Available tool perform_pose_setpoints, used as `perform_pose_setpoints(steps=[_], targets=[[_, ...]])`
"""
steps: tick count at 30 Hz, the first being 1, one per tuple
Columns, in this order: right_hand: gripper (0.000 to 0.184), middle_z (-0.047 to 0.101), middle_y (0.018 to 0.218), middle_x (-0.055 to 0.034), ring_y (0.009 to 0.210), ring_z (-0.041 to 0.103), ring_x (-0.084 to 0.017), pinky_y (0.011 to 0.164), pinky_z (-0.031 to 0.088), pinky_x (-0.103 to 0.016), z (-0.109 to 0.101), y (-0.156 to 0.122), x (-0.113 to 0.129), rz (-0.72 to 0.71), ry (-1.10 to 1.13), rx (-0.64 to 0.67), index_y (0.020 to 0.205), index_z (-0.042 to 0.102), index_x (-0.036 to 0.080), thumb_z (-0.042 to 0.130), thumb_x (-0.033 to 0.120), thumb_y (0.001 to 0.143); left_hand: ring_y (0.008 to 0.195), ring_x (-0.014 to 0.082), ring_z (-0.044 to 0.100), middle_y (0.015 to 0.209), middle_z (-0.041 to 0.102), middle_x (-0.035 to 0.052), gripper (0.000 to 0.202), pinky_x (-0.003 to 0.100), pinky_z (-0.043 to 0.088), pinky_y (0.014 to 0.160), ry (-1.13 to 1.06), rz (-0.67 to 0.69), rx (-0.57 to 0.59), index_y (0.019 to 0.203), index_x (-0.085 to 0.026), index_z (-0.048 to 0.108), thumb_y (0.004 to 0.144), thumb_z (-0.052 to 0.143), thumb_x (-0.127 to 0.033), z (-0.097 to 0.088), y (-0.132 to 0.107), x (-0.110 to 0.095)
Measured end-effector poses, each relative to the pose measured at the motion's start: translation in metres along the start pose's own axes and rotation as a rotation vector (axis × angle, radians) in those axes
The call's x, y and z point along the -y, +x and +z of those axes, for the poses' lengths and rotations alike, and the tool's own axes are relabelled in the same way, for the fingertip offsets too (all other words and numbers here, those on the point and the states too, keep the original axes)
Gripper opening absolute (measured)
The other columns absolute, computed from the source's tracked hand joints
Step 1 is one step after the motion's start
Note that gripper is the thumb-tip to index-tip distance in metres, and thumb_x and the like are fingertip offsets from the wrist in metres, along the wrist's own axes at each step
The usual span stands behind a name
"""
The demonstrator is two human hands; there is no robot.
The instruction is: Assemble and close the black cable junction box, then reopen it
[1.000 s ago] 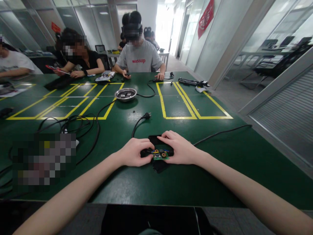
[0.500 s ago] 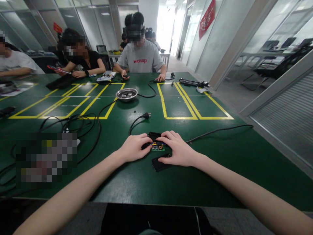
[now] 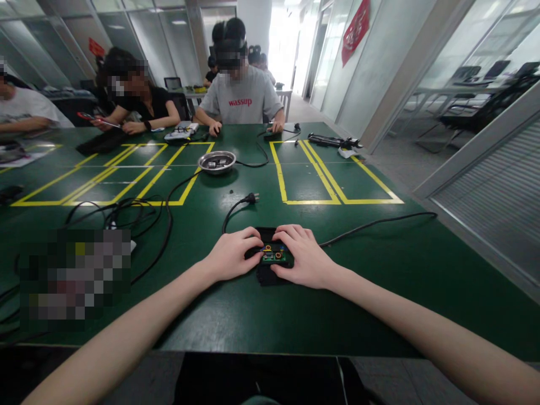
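Note:
A small black power adapter case [image 3: 266, 275] lies on the green table [image 3: 295, 315] in front of me, with a green circuit board [image 3: 272, 256] showing between my hands. My left hand [image 3: 231, 254] grips the case from the left, fingers curled over its top edge. On the right side my right hand [image 3: 302, 256] has its fingers bent over the board and the thumb pressed near the case's front. A black cable with a plug [image 3: 252, 198] runs from the case toward the table's middle.
A metal bowl [image 3: 217, 161] holding small parts stands further back. Loose black cables [image 3: 126, 216] coil at the left, another cable [image 3: 379, 222] trails right. Yellow tape rectangles [image 3: 333, 185] mark the table. Three people sit along the far and left sides.
The loose black piece that lay in front of the board has come in under my hands. Both hands have closed tighter around the case and board.

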State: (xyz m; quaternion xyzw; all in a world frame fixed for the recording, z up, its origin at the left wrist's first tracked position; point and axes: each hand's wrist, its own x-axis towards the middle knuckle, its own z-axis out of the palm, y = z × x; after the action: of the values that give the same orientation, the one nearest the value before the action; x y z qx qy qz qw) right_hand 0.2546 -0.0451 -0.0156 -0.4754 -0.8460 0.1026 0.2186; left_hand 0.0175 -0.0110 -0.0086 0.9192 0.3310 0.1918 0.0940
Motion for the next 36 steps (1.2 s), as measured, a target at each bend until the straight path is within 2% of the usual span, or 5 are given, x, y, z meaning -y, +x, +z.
perform_pose_setpoints(steps=[23,26,29,33,36], targets=[[0.048,0.061,0.139,-0.0147,0.139,0.047,-0.037,0.115,0.036,-0.061,0.003,0.001,-0.006,-0.049,0.076,-0.065,0.129,0.060,0.024,0.070,0.034,0.084,0.092,0.0187,0.076,0.115,0.075,0.0040,0.012,0.027,0.059,0.074,0.032,-0.036,-0.026,0.100,-0.020,0.075,0.095,0.065,-0.026,0.000,0.003,0.002],[0.034,0.062,0.133,-0.0145,0.128,0.054,-0.033,0.109,0.045,-0.055,-0.006,0.003,-0.011,-0.090,0.145,-0.110,0.121,0.062,0.024,0.068,0.031,0.088,0.092,0.0184,0.076,0.113,0.075,0.0040,0.012,0.026,0.059,0.074,0.021,-0.029,-0.038,0.100,-0.020,0.075,0.095,0.065,-0.026,0.000,0.003,0.002],[0.015,0.066,0.112,-0.0108,0.107,0.061,-0.027,0.094,0.053,-0.044,-0.018,0.005,-0.022,-0.136,0.138,-0.060,0.105,0.063,0.023,0.065,0.025,0.089,0.093,0.0182,0.076,0.113,0.076,0.0037,0.012,0.026,0.059,0.075,-0.009,-0.022,-0.064,0.099,-0.020,0.075,0.095,0.065,-0.025,0.002,0.003,0.003],[0.002,0.066,0.088,-0.0051,0.085,0.062,-0.022,0.076,0.051,-0.034,-0.030,0.009,-0.040,-0.225,0.055,0.083,0.089,0.062,0.022,0.065,0.022,0.089,0.093,0.0171,0.075,0.114,0.076,0.0031,0.011,0.025,0.058,0.074,-0.063,-0.023,-0.113,0.096,-0.021,0.075,0.095,0.064,-0.023,0.003,0.001,0.003],[0.008,0.065,0.080,-0.0031,0.074,0.061,-0.018,0.067,0.045,-0.029,-0.034,0.008,-0.046,-0.272,0.028,0.081,0.086,0.063,0.021,0.063,0.023,0.093,0.077,0.0135,0.072,0.118,0.073,0.0057,0.011,0.024,0.055,0.064,-0.088,-0.028,-0.157,0.095,-0.020,0.075,0.094,0.066,-0.026,0.001,0.001,0.003]])
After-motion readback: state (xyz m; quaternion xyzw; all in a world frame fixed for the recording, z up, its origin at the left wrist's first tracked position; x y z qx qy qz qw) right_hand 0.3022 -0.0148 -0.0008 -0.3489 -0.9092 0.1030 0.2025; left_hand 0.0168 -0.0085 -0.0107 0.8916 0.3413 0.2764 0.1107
